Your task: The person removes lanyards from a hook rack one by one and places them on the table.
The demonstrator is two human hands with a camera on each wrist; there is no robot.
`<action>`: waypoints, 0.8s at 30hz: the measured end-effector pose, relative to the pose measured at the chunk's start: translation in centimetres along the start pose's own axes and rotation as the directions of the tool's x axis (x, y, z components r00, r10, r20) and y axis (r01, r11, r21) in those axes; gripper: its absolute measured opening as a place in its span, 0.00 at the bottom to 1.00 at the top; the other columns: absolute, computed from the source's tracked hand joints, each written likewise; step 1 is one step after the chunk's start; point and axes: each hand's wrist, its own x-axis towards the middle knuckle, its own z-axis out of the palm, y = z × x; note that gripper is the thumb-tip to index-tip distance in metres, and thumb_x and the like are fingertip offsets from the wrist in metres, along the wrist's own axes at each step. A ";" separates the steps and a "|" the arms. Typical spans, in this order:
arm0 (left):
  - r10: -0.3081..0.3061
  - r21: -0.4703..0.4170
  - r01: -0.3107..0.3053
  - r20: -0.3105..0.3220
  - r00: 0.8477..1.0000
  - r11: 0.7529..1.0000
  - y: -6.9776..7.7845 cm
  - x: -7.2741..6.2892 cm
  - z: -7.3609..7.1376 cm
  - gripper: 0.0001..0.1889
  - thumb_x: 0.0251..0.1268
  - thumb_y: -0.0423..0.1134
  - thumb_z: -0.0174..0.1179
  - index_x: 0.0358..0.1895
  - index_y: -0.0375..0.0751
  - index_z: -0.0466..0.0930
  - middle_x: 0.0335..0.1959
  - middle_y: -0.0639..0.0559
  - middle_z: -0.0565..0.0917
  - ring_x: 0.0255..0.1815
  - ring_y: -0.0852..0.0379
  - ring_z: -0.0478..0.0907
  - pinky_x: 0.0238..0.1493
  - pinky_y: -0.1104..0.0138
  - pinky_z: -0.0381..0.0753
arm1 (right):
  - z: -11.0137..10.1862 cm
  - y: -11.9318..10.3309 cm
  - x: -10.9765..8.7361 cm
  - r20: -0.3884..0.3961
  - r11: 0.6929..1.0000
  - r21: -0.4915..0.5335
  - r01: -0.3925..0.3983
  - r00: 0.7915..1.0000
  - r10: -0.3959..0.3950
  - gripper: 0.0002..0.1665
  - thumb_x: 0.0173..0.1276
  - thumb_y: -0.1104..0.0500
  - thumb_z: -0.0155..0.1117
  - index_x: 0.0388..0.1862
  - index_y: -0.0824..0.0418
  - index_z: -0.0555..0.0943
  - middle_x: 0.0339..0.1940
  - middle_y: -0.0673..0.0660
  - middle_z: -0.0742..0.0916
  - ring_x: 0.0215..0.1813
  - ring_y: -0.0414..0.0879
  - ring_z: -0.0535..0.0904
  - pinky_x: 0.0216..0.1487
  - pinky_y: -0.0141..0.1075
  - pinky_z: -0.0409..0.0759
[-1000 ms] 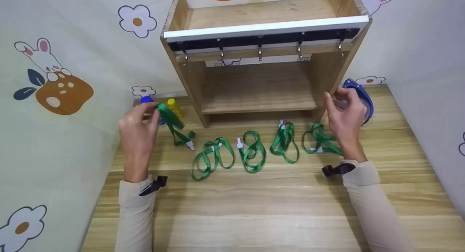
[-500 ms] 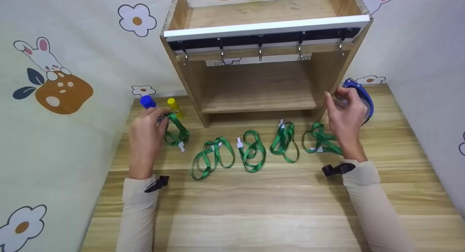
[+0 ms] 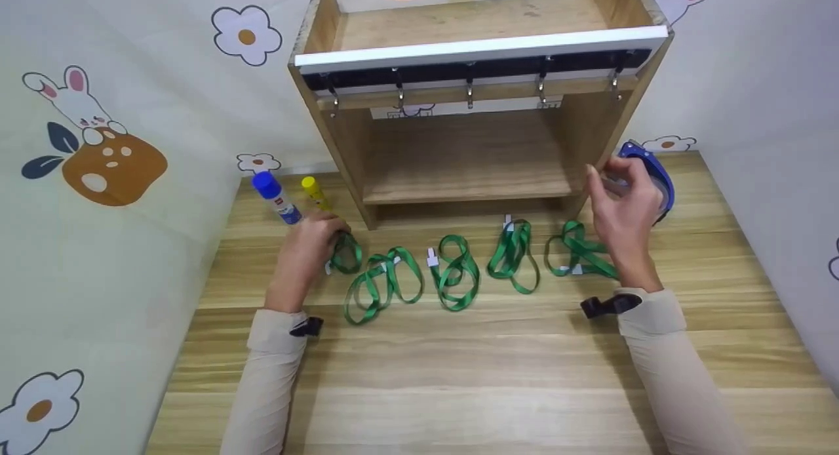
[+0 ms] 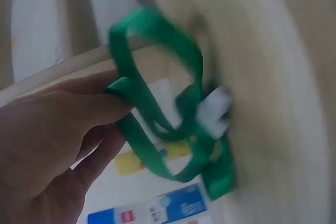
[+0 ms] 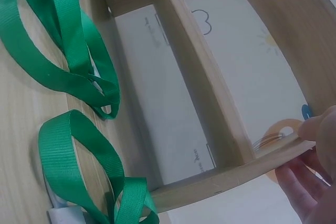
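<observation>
My left hand pinches a green ribbon lanyard between thumb and fingers, low over the table's left side. Its loops hang beyond the fingertips, with a white clip blurred among them. My right hand holds the right side panel of a wooden shelf unit; the right wrist view shows thumb and fingers on opposite sides of the panel's edge. Several more green lanyards with white clips lie coiled in a row before the shelf. The rightmost lanyard is near my right wrist.
Metal hooks line a dark strip under the shelf's white front rail. A blue-capped glue stick and a yellow stick stand at the left. Behind my right hand is a blue tape dispenser. Patterned cloth walls surround the wooden table.
My left hand has moved right and down toward the table with the lanyard, uncovering the blue-capped glue stick. The right hand keeps its hold on the shelf panel.
</observation>
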 end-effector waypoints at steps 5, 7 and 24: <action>0.021 0.041 -0.023 0.053 0.998 0.999 -0.4 0.3 1.6 0.10 0.72 0.23 0.65 0.43 0.38 0.94 0.44 0.43 0.93 0.45 0.43 0.91 0.46 0.50 0.93 | 0.0 0.0 -0.1 -0.001 1.000 0.008 0.001 1.000 -0.001 0.20 0.72 0.56 0.79 0.54 0.67 0.86 0.49 0.59 0.93 0.50 0.35 0.88 0.54 0.29 0.91; -0.009 0.059 0.006 0.054 0.998 0.998 -0.6 0.3 1.8 0.10 0.72 0.23 0.64 0.43 0.38 0.94 0.43 0.42 0.93 0.45 0.42 0.90 0.45 0.49 0.93 | 0.0 0.0 -0.1 -0.002 1.000 0.010 0.001 1.000 -0.001 0.20 0.72 0.56 0.79 0.54 0.67 0.86 0.49 0.59 0.93 0.50 0.35 0.88 0.54 0.30 0.91; -0.349 0.000 0.349 -0.012 0.937 0.937 -2.2 -0.4 0.3 0.10 0.76 0.24 0.62 0.53 0.30 0.90 0.48 0.30 0.92 0.44 0.35 0.91 0.39 0.45 0.91 | 0.0 -0.4 -0.3 -0.009 1.000 0.014 0.019 1.000 -0.019 0.20 0.72 0.55 0.79 0.53 0.68 0.86 0.49 0.60 0.93 0.51 0.36 0.89 0.54 0.30 0.91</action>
